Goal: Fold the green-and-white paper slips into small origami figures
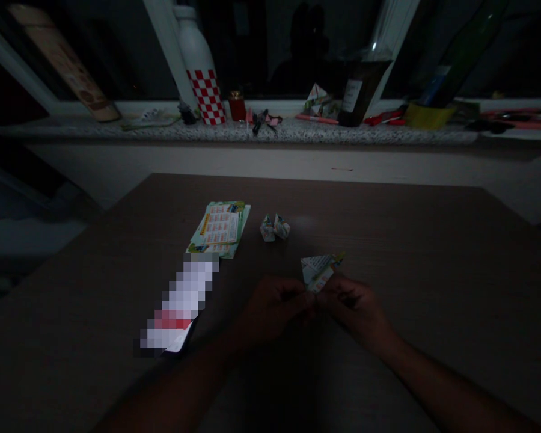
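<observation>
A partly folded piece of printed paper [318, 270] is pinched between both hands above the table. My left hand [277, 304] grips its lower left edge, thumb and fingers closed. From the other side, my right hand [354, 304] pinches the lower right part, its fingers closed too. Beyond them stands a small folded paper shape [275, 227] with two pointed parts. To its left lies a stack of printed paper sheets [220, 225], green at the borders. Dim light hides the fingertips' exact hold.
A lit phone [180, 307], its screen pixelated, lies left of my left hand on the wooden table [388, 228]. Along the stone windowsill [162, 133] stand a red-checkered white bottle [205, 78], a small red jar [237, 107] and a dark cup [360, 90].
</observation>
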A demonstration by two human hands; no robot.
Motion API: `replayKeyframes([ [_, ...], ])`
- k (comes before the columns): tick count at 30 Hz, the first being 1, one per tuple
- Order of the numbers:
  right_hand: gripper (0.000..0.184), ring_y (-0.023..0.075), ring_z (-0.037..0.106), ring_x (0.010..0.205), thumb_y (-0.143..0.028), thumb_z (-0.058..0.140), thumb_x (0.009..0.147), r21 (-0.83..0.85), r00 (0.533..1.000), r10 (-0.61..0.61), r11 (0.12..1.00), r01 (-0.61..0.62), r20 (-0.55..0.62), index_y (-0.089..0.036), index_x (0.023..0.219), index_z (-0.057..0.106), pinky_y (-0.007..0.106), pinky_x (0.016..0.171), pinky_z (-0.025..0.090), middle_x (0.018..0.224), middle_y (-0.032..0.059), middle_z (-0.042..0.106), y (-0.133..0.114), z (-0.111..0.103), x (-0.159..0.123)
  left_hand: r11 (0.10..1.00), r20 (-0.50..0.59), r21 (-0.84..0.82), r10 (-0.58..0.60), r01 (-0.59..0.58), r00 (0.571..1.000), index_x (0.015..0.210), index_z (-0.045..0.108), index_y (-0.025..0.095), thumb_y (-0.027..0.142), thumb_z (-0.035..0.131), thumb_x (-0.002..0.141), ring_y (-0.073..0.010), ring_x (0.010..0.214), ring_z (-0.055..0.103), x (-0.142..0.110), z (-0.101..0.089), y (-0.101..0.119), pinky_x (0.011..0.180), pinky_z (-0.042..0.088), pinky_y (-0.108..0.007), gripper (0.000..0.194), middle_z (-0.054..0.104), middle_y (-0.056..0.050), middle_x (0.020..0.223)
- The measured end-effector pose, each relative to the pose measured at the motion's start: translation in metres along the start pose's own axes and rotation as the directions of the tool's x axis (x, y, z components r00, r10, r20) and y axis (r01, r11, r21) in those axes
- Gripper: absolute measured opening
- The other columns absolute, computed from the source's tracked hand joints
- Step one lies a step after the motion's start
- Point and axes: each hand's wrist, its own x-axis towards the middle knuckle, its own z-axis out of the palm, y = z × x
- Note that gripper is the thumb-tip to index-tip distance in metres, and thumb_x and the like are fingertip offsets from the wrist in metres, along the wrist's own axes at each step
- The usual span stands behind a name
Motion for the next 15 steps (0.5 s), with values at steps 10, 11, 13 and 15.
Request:
replayKeyframes([
  [10, 0.019, 0.0084, 0.048, 0.043, -0.022, 0.074, 0.067, 0.091, 0.991, 0.068, 0.994, -0.057, -0.119, -0.017, 0.054, 0.061, 0.020, 0.043, 0.035, 0.047, -0.0031, 0.058, 0.008, 0.000, -0.004, 0.990, 0.057, 0.138, -0.002, -0.006, 0.998, 0.067, 0.063, 0.011, 0.039, 0.054, 0.085, -0.0101, 0.056, 0.052, -0.001, 0.001, 0.001, 0.054, 0.036, -0.020, 0.034, 0.059, -0.001, 0.061],
  [11, 0.018, 0.0085, 0.047, 0.043, -0.022, 0.073, 0.067, 0.108, 0.987, 0.074, 0.992, -0.059, -0.140, -0.017, 0.054, 0.061, 0.020, 0.043, 0.034, 0.046, -0.0033, 0.057, 0.011, -0.002, -0.004, 0.990, 0.066, 0.139, -0.012, 0.002, 0.998, 0.068, 0.063, 0.011, 0.039, 0.054, 0.085, -0.0101, 0.055, 0.052, 0.000, 0.001, 0.002, 0.053, 0.036, -0.020, 0.034, 0.059, -0.001, 0.060],
  [13, 0.019, 0.0093, 0.047, 0.045, -0.023, 0.071, 0.070, 0.137, 0.980, 0.083, 0.989, -0.059, -0.180, -0.017, 0.055, 0.061, 0.021, 0.046, 0.035, 0.048, -0.0027, 0.057, 0.018, -0.005, -0.003, 0.989, 0.090, 0.146, -0.029, 0.015, 0.996, 0.067, 0.062, 0.011, 0.039, 0.054, 0.085, -0.0101, 0.055, 0.051, 0.000, 0.000, 0.002, 0.053, 0.036, -0.020, 0.034, 0.058, -0.001, 0.060],
  [15, 0.019, 0.0095, 0.046, 0.045, -0.022, 0.069, 0.071, 0.148, 0.974, 0.089, 0.987, -0.059, -0.207, -0.017, 0.055, 0.061, 0.022, 0.047, 0.034, 0.047, -0.0029, 0.056, 0.022, -0.008, -0.002, 0.987, 0.107, 0.162, -0.038, 0.020, 0.994, 0.067, 0.062, 0.011, 0.039, 0.054, 0.086, -0.0096, 0.055, 0.050, 0.000, -0.001, 0.002, 0.053, 0.035, -0.020, 0.035, 0.057, 0.000, 0.059],
])
